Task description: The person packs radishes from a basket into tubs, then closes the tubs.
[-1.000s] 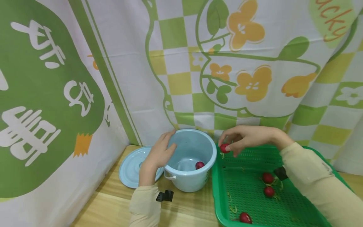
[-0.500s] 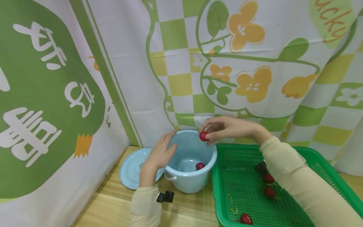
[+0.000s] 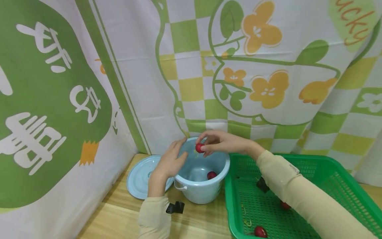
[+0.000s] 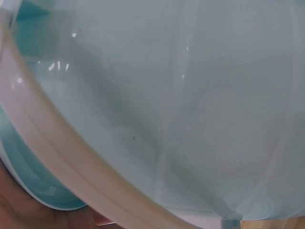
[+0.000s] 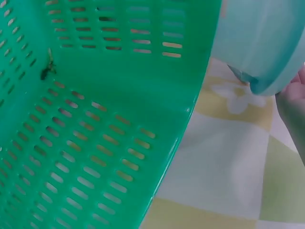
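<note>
Between thumb and fingertips my right hand (image 3: pixel 221 142) pinches a small red radish (image 3: pixel 199 148) over the mouth of a light blue bucket (image 3: pixel 200 192). Thin pale roots dangle from it. Another radish (image 3: pixel 211 175) lies inside the bucket, low on the right. My left hand (image 3: pixel 170 161) rests at the bucket's left rim, its fingers extended and holding nothing. The left wrist view is filled mostly by the bucket's pale wall (image 4: pixel 190 105). At the right edge of the right wrist view, part of my right hand (image 5: pixel 296 102) shows beside the bucket rim; the held radish is hidden there.
A green perforated basket (image 3: pixel 228 205) stands right of the bucket, with a radish (image 3: pixel 260 231) near its front and another (image 3: pixel 285 205) partly behind my right sleeve. The blue lid (image 3: pixel 137 182) lies left on the wooden table (image 3: pixel 119 215). A patterned cloth (image 3: pixel 143 83) hangs behind.
My right hand has carried the radish leftward from over the basket's back left corner to above the bucket. The left hand has stayed at the rim.
</note>
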The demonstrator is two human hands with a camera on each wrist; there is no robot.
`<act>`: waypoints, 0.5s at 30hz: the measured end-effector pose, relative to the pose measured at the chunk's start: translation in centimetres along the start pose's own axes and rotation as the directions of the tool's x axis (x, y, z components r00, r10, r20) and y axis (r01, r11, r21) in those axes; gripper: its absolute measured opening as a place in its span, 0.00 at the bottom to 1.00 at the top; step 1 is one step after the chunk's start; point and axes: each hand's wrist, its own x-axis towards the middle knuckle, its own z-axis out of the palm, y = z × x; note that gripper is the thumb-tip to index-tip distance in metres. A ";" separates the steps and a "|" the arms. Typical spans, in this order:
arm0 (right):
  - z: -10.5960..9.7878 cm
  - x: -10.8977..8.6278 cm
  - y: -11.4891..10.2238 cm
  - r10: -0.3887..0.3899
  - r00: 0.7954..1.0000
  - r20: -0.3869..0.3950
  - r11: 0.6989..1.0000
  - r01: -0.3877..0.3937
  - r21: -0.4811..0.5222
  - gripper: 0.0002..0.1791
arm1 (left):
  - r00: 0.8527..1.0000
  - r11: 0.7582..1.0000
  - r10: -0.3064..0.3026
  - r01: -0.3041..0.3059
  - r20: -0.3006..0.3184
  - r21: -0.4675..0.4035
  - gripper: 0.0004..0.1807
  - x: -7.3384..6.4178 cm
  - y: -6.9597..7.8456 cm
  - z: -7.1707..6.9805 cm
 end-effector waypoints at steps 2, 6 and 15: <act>0.2 0.1 -0.1 -0.004 1.000 0.016 0.998 0.005 -0.065 0.18 | 1.000 1.000 0.001 -0.001 -0.003 0.001 0.32 0.0 0.0 0.0; 0.6 0.4 -0.4 -0.005 0.997 0.078 0.972 0.023 -0.233 0.17 | 1.000 1.000 -0.004 0.004 -0.001 0.003 0.32 0.0 0.0 -0.1; 1.6 0.5 -1.1 0.032 0.988 0.151 0.885 0.042 -0.464 0.12 | 1.000 1.000 -0.020 0.020 0.007 0.000 0.32 -0.1 0.0 -0.1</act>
